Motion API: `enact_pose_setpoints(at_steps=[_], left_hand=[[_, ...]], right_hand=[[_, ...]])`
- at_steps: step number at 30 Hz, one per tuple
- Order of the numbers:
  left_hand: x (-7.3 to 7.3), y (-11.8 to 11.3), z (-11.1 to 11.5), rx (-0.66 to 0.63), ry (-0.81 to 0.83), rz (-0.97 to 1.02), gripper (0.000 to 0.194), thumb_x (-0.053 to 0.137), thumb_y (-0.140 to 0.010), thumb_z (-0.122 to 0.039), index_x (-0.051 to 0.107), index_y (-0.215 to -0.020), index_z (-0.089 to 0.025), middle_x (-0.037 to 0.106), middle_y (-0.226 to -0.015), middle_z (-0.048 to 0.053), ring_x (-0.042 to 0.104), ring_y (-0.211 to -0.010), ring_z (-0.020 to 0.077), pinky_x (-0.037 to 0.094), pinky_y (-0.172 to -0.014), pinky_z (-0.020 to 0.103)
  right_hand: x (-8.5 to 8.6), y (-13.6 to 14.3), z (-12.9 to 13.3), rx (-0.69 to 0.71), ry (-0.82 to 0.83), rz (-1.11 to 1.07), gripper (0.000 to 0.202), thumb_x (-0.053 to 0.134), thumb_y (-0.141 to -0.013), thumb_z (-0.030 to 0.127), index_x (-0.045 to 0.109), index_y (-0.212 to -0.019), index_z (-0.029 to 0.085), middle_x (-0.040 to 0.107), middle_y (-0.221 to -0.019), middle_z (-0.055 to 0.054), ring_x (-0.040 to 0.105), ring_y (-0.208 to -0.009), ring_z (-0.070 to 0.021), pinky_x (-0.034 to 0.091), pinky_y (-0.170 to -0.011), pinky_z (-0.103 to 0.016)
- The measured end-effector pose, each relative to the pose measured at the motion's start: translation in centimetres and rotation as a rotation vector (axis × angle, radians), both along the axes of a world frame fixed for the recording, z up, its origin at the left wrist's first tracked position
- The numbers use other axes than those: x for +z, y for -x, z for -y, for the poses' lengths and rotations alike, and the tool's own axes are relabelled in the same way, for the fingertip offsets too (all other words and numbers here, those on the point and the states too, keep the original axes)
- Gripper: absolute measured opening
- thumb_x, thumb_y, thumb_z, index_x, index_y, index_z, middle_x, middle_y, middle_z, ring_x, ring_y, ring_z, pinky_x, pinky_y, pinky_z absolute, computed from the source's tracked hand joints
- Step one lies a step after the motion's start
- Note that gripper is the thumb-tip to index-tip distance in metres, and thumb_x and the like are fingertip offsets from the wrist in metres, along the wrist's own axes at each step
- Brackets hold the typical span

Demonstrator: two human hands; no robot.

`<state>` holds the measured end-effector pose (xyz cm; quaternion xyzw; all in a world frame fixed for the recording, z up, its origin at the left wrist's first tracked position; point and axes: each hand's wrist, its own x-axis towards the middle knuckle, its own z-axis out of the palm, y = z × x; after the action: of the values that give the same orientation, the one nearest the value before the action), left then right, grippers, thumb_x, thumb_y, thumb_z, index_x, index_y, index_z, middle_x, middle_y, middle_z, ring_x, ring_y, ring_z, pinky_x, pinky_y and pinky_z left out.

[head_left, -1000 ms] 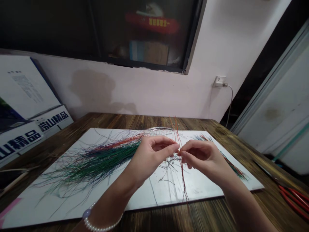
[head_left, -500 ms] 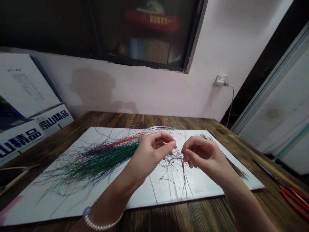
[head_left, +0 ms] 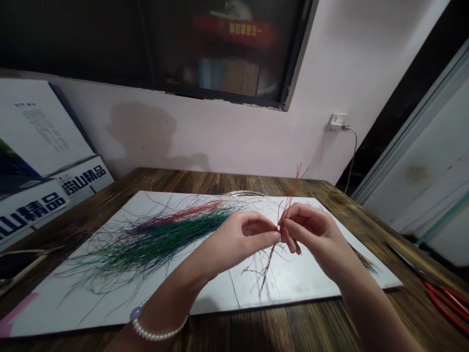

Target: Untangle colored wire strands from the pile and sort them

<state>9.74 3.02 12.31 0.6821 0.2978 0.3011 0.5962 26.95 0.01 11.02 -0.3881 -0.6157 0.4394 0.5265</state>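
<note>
My left hand (head_left: 249, 237), with a pearl bracelet (head_left: 157, 335) on its wrist, pinches a thin bundle of reddish wires (head_left: 269, 261) above the white board (head_left: 216, 305). Right beside it, my right hand (head_left: 309, 227) has thumb and fingers closed on the same bundle, whose orange-red ends stick up over the fingers. The lower ends hang down towards the board. A large pile of loose green, blue and red wires (head_left: 172, 239) lies on the board's left half. Short dark wire bits lie under my hands.
Red-handled scissors (head_left: 445, 298) lie on the wooden table (head_left: 293, 330) at the right. Another wire bundle (head_left: 366, 259) rests on the board's right side, partly behind my right arm. Boxes (head_left: 54, 132) stand at the left; a plugged socket (head_left: 336, 123) is on the wall.
My hands have come together, the left moving right and slightly down. The bundle is now tilted, with its orange-red ends pointing up above my right fingers.
</note>
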Motion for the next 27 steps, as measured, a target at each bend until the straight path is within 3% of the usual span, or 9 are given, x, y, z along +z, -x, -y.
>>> enact_pose_setpoints(at_steps=[13,21,27], left_hand=[[0.42,0.09,0.16,-0.094,-0.005,-0.094,0.016,0.056,-0.079,-0.020,0.070,-0.085,-0.015,0.070,-0.085,0.008,0.063,-0.083,0.0189,0.047,-0.080,0.033],[0.08,-0.07,0.29,-0.107,0.006,-0.065,0.015,0.059,-0.079,-0.025,0.070,-0.081,-0.016,0.069,-0.080,0.006,0.063,-0.082,0.0189,0.047,-0.080,0.033],[-0.01,-0.05,0.27,-0.111,-0.003,-0.077,0.014,0.059,-0.078,-0.024,0.071,-0.080,-0.016,0.070,-0.083,0.007,0.063,-0.081,0.0192,0.047,-0.076,0.032]], right_hand=[[-0.12,-0.32,-0.11,-0.097,-0.030,0.013,0.017,0.062,-0.082,0.033,0.068,-0.082,0.017,0.054,-0.051,0.004,0.047,-0.041,-0.0056,0.036,-0.038,-0.019],[-0.26,-0.38,-0.12,-0.095,-0.058,0.004,0.016,0.064,-0.080,0.032,0.066,-0.078,0.016,0.055,-0.051,0.003,0.047,-0.039,-0.0065,0.038,-0.036,-0.020],[-0.34,-0.65,-0.12,-0.052,-0.025,0.024,0.013,0.065,-0.080,0.030,0.070,-0.086,0.019,0.057,-0.052,0.004,0.050,-0.042,-0.0060,0.039,-0.037,-0.018]])
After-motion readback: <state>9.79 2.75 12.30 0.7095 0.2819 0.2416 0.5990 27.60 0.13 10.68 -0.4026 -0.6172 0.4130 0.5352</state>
